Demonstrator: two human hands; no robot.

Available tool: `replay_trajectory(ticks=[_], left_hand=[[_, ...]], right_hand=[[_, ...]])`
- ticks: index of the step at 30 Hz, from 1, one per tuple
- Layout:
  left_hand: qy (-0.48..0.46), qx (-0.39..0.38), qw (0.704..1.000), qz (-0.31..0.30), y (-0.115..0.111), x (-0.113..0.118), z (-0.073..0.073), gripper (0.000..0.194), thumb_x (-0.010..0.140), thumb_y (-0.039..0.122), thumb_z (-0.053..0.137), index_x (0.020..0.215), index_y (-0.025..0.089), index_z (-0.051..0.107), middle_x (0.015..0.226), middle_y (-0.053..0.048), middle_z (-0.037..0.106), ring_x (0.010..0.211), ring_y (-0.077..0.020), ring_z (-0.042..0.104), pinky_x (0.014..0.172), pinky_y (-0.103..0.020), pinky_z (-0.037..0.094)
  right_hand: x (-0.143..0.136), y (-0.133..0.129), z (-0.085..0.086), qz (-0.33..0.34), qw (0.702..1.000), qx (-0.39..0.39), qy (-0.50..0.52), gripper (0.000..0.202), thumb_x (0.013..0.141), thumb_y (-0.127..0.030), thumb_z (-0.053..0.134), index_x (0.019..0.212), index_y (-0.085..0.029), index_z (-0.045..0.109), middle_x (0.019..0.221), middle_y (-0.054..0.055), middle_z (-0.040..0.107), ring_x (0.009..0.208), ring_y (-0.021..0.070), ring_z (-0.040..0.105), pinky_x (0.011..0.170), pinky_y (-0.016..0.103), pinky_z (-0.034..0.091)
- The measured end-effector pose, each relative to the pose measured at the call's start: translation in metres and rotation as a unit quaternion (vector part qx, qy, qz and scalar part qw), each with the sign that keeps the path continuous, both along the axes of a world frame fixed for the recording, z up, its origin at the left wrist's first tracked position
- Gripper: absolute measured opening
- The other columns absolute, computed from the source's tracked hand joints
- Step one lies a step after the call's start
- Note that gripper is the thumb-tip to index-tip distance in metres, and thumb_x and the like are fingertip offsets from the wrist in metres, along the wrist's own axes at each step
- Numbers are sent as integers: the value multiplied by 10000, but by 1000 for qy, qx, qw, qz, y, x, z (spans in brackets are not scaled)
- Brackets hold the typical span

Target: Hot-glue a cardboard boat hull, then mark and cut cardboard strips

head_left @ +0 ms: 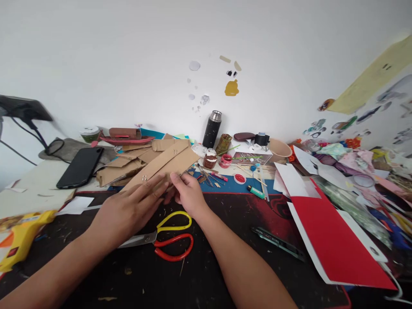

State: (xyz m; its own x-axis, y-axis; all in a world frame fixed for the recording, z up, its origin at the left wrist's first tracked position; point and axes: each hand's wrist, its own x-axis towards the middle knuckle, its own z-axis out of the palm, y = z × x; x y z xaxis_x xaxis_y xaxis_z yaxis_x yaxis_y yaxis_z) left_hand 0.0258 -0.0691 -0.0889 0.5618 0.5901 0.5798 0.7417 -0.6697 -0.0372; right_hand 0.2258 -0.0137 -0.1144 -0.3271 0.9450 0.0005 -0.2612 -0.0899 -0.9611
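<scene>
Left hand: the left hand (128, 210) lies with fingers extended over the cardboard (175, 161); its thumb is hidden, so whether it grips cannot be told.
Right hand: the right hand (189, 193) pinches the near edge, thumb above, fingers beneath.
Cardboard: slanted ahead of both hands, a strip with two small fittings uppermost; whether its far end rests on the scrap pile (119, 169) cannot be told.
Hold: the flat fingers probably steady the strip, the pinch its edge.
Scissors: the scissors (174, 248) lie between the forearms, handles exposed, apparently kept within reach.
Open room: bare worktop (238, 214) between right forearm and slim dark tool (278, 243); red card (337, 236) bounds the right.
</scene>
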Motion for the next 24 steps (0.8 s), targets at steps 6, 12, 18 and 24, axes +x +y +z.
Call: replay_trajectory(ticks=[6,12,18,24], left_hand=[[-250,-88,948,177,4,-15,22,637,1019,608,644,1535,237,684,1545,-185,722,1390,-429,688,1217,-633,520],[-392,-504,762,113,12,-17,21,747,770,861,787,1179,240,861,1228,-137,874,1159,-426,802,952,-498,693],[-437,-592,671,89,5,-1,21,644,668,757,936,1023,223,874,958,-106,887,857,-344,831,676,-396,693],[-507,-536,664,121,3,0,24,695,720,791,899,1080,201,825,1034,-126,890,910,-354,839,675,-379,682]], right_hand=[[5,1,7,-23,999,-22,8,667,816,-897,766,766,-258,579,548,-37,593,432,145,585,402,234,219],[4,-1,6,-46,999,-1,6,683,779,-904,807,718,-252,613,575,-42,565,438,117,475,404,234,259],[4,0,2,-41,999,-1,-10,679,794,-905,790,728,-252,615,580,-33,584,461,135,505,419,241,322],[6,-2,10,0,1000,-11,9,694,834,-929,725,888,-238,705,610,-19,661,439,140,599,379,221,218]])
